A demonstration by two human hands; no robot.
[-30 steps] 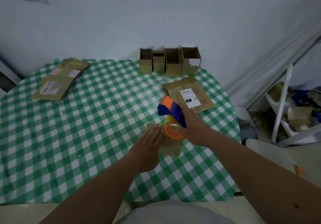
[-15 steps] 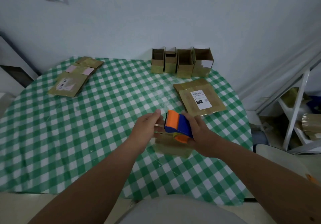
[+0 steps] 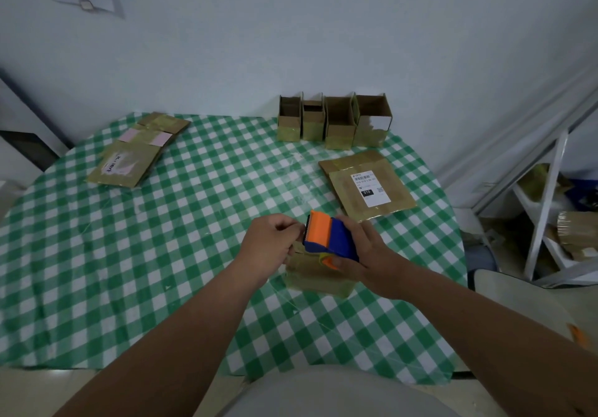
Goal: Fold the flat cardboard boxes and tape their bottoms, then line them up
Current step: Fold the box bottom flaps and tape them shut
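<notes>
**Box under both hands, dispenser held over it**

Box (image 3: 318, 275) sits on the table (image 3: 97, 271) near its front edge, directly beneath the two hands and partly hidden by them; its top face is glossy with tape. The right hand (image 3: 369, 254) is wrapped around the blue and orange dispenser (image 3: 330, 238), fingers curled over the far side and thumb below, holding it just above the box with the toothed orange end pointing left. The left hand (image 3: 270, 241) is curled at that end, fingertips pinched together right at the cutter; whether they hold the tape itself is too fine to tell. Its heel lies over the box's left edge.

Beyond the right hand, a flat stack (image 3: 367, 185) of unfolded cardboard lies on the cloth, the top piece bearing a white shipping label. It is near the dispenser but apart from it. At the table's far edge, against the wall (image 3: 323, 28), four folded boxes (image 3: 335, 122) stand upright in a row, side by side and touching, open tops up, lower parts shiny with tape. Well apart to the far left lies a second flat pile (image 3: 136, 154), overlapping sheets with pink and white labels.

The cloth is a green and white check. A white shelf (image 3: 547, 209) holding more cardboard stands to the right of the table.
</notes>
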